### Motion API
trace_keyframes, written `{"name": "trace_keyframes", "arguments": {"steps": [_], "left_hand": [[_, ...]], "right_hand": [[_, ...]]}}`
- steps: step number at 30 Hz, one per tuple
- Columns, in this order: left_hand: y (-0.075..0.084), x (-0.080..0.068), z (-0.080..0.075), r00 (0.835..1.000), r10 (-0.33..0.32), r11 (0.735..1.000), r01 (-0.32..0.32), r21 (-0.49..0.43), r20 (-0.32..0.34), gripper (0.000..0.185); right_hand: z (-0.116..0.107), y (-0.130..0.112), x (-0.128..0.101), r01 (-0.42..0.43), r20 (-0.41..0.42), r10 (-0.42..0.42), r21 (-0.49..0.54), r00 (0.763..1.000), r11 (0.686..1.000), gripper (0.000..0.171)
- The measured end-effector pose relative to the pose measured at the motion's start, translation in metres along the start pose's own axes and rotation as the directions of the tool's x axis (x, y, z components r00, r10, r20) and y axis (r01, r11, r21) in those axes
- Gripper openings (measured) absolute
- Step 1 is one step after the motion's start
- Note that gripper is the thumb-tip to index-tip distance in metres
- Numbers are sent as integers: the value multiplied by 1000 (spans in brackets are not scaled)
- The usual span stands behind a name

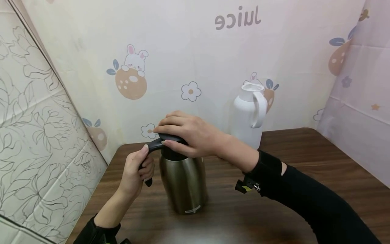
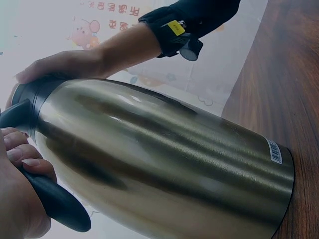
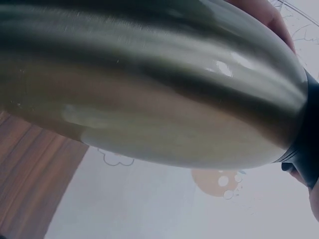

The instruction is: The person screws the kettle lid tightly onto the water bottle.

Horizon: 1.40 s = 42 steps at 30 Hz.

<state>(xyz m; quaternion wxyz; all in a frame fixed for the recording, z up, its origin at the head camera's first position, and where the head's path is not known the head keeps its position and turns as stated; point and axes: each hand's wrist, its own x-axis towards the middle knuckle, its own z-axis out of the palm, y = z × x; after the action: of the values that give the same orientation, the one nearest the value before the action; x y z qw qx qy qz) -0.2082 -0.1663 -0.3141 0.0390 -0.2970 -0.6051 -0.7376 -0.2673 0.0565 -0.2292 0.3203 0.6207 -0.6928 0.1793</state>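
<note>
A gold-brown metal thermos jug (image 1: pixel 184 184) with a black collar stands upright on the table. My left hand (image 1: pixel 134 171) grips its black handle (image 1: pixel 156 144), fingers wrapped round the grip; the handle's lower end (image 2: pixel 67 206) sticks out below them in the left wrist view. Over the top lies my right hand (image 1: pixel 192 134), holding the black lid (image 1: pixel 173 138) with the thumb on the near side and the fingers across the far side. The palm hides most of the lid. In the right wrist view the jug's body (image 3: pixel 149 94) fills much of the picture.
Behind and to the right stands a white jug (image 1: pixel 246 112) with a white handle, its top a pale ring. The dark wooden table (image 1: pixel 292 189) ends at a printed cloth backdrop (image 1: pixel 198 51). Another cloth with flower outlines (image 1: pixel 42 125) borders the left side.
</note>
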Motion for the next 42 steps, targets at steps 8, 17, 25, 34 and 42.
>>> {"name": "trace_keyframes", "arguments": {"steps": [8,17,25,34,42], "left_hand": [[-2,1,0,1000,7,1000,-7,1,4,46],[-3,1,-1,1000,20,1000,-20,12,1,46],[-2,1,-2,1000,13,1000,-13,-3,-2,47],[-1,-1,-2,1000,2,1000,-2,-1,-7,47],[0,-2,0,1000,3,1000,-3,-1,-11,46]], "right_hand": [[4,-22,3,-169,-17,170,-208,985,963,36],[4,-43,12,-332,-2,358,-378,934,864,41],[-12,-18,5,-237,89,249,-130,964,963,46],[-5,10,-3,-84,56,87,-62,995,995,43],[-5,11,-3,-50,48,52,-43,997,998,42]]}}
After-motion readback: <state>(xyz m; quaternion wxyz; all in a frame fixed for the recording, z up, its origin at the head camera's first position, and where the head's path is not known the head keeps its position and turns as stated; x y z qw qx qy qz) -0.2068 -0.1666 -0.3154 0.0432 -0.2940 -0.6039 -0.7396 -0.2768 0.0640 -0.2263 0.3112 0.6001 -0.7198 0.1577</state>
